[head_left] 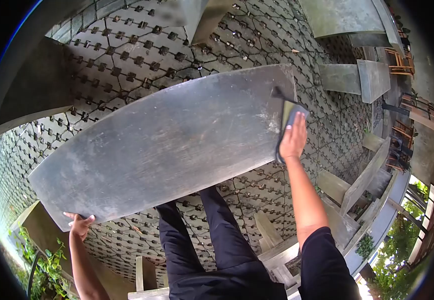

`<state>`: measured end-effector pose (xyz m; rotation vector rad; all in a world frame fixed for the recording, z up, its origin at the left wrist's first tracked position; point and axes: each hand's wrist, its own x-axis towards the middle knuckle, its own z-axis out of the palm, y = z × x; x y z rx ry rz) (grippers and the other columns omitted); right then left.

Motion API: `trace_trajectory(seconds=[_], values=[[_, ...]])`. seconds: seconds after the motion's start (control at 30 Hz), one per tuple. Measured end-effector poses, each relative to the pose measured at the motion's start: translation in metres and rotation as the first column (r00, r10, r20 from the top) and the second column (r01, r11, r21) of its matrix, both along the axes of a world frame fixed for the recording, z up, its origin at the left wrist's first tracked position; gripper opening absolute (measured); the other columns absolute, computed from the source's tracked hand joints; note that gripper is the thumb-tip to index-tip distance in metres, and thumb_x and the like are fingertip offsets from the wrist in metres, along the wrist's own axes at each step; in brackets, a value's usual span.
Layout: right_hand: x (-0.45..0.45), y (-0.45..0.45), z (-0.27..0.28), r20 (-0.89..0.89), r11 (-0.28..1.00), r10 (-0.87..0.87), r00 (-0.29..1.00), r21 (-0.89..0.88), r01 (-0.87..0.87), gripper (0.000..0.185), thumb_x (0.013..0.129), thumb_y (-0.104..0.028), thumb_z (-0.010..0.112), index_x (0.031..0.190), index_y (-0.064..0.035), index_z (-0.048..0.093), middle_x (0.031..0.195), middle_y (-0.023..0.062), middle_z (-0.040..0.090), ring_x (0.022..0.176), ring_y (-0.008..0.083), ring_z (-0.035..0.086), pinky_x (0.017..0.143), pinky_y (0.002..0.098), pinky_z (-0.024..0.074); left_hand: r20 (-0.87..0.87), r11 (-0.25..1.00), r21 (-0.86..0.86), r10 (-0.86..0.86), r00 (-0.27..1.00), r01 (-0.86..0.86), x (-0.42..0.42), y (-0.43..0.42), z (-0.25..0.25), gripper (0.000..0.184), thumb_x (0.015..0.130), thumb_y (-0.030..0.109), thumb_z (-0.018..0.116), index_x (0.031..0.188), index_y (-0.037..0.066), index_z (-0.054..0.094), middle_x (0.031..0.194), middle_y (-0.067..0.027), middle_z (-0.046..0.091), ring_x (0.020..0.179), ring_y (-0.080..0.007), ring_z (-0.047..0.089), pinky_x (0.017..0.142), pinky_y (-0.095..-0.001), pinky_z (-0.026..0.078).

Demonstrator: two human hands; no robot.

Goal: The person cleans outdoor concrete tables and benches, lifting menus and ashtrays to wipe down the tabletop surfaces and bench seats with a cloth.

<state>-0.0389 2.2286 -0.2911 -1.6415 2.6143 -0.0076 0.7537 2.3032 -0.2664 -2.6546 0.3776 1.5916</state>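
Observation:
A grey, scuffed stone-like bench top (pixel 167 145) with one curved long edge stretches across the middle of the head view. My right hand (pixel 293 140) lies over a grey and yellowish sponge (pixel 289 111) at the right end of the slab. Dark wet-looking cloth or strap material (pixel 280 145) shows along the sponge's side, partly covered by my hand. At the lower left corner, my left hand (pixel 81 224) rests on the slab's edge with thumb and a finger spread. Its other fingers are hard to make out.
Patterned paving blocks (pixel 142 42) surround the slab. More concrete benches (pixel 339 80) stand to the right, with a large grey slab (pixel 344 17) at the top right. Wooden chairs (pixel 402 62) are farther right. Green plants (pixel 44 262) grow at the lower left.

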Motion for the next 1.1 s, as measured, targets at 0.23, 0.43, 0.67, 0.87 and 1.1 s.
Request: trace_trajectory(seconds=[0.23,0.43,0.67,0.87,1.1], values=[[-0.012,0.024,-0.019,0.010,0.980,0.009,1.000,-0.197,-0.007,0.056,0.101,-0.030,0.035,0.149,-0.0009,0.034,0.153,0.0198,0.036,0.140,0.0382,0.035,0.114,0.0452,0.0294,-0.148,0.998,0.049,0.043,0.988,-0.037,-0.009,-0.011,0.014,0.146,0.080,0.010,0.082,0.121,0.020,-0.058,0.137,-0.0423,-0.043,0.146,-0.0374,0.006,0.116,-0.0455,0.024],[0.129,0.034,-0.012,-0.010,0.999,0.041,0.999,0.030,-0.040,0.063,0.103,-0.047,0.009,0.157,-0.0144,0.013,0.164,0.0072,0.005,0.151,0.0291,0.003,0.122,0.0463,0.0051,-0.061,0.995,-0.096,-0.044,0.997,0.038,-0.008,0.005,-0.004,0.152,0.075,0.019,0.087,0.123,0.017,-0.057,0.134,-0.0427,-0.045,0.142,-0.0431,0.019,0.111,-0.0506,0.033],[0.320,0.055,-0.002,0.076,0.972,0.232,0.970,-0.051,-0.228,0.065,0.096,-0.034,0.031,0.155,-0.0064,0.027,0.162,0.0169,0.020,0.150,0.0372,0.015,0.120,0.0513,0.0092,0.105,0.991,0.050,-0.131,0.986,0.126,-0.059,-0.028,0.038,0.156,0.068,0.024,0.092,0.129,0.005,-0.051,0.128,-0.0567,-0.032,0.133,-0.0681,-0.014,0.116,-0.0616,0.009],[0.482,0.074,0.007,0.162,0.910,0.402,0.901,0.039,-0.413,0.068,0.095,-0.038,0.038,0.154,-0.0050,0.026,0.161,0.0191,0.020,0.148,0.0429,0.016,0.117,0.0565,0.0118,0.124,0.979,0.091,-0.195,0.973,0.185,-0.059,-0.027,0.040,0.166,0.056,0.042,0.095,0.132,0.004,-0.048,0.129,-0.0571,-0.029,0.129,-0.0710,-0.018,0.111,-0.0711,0.009],[0.618,0.081,0.006,0.135,0.935,0.339,0.931,0.066,-0.349,0.076,0.096,-0.044,0.041,0.158,-0.0097,0.014,0.164,0.0157,0.011,0.150,0.0386,0.008,0.119,0.0546,0.0093,-0.054,0.952,-0.304,0.023,0.998,-0.039,-0.051,0.011,0.030,0.131,0.080,0.045,0.078,0.148,0.016,-0.031,0.136,-0.0399,-0.046,0.127,-0.0609,-0.040,0.109,-0.0727,0.001]])
